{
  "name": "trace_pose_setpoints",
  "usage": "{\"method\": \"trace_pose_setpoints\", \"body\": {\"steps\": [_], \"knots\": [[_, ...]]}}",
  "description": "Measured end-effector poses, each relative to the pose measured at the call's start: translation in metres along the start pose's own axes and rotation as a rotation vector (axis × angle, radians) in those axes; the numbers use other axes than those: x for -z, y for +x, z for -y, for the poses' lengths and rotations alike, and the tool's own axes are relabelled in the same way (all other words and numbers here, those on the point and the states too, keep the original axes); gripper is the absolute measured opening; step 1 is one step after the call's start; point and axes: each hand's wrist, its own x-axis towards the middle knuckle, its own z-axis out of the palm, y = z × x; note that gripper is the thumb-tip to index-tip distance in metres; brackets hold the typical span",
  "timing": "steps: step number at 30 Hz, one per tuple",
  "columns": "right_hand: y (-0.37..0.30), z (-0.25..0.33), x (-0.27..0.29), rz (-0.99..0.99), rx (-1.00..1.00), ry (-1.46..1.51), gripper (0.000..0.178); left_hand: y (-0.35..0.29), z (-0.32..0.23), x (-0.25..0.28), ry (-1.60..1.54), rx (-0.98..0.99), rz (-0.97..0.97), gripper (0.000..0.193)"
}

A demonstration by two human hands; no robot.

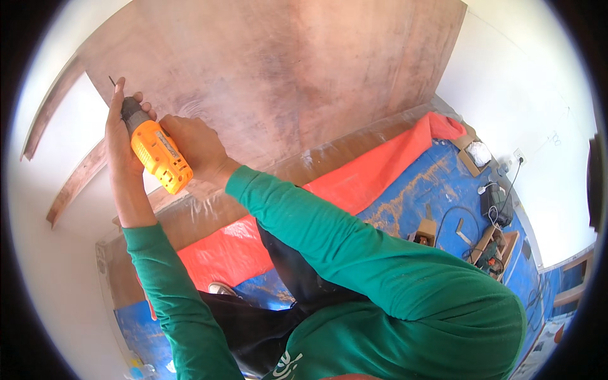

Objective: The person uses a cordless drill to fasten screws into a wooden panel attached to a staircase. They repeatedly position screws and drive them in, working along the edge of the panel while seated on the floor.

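Note:
An orange cordless drill (159,153) is up against the left part of a large plywood panel (253,57). My right hand (197,147) is closed round its grip, which is mostly hidden by the hand. Along the drill's other side lies my left hand (119,142), its fingers curled behind the black chuck (132,113) and one fingertip pointing up near the bit. The thin bit (112,81) points up and left, near the panel's left edge; whether it touches the wood I cannot tell.
Wooden strips (79,180) stick out at the left of the panel. A red sheet (380,171) and a dusty blue tarp (411,190) cover the floor. At right are a wooden tool box (506,253), a black case (496,204), cords, and cardboard boxes (470,161) by a white wall.

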Motion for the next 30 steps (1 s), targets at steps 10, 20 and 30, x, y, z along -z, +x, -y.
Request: {"method": "trace_pose_setpoints", "body": {"steps": [10, 20, 30], "knots": [[0.005, -0.007, -0.005, -0.010, -0.004, -0.045, 0.030, 0.006, 0.003, 0.001, 0.047, -0.069, 0.008, 0.057], [0.005, -0.004, -0.003, -0.013, 0.025, -0.034, 0.027, 0.005, 0.001, 0.002, 0.021, -0.038, 0.022, 0.057], [0.011, 0.000, 0.000, 0.053, 0.005, 0.026, 0.026, -0.001, -0.002, -0.007, 0.044, -0.048, -0.024, 0.065]]}}
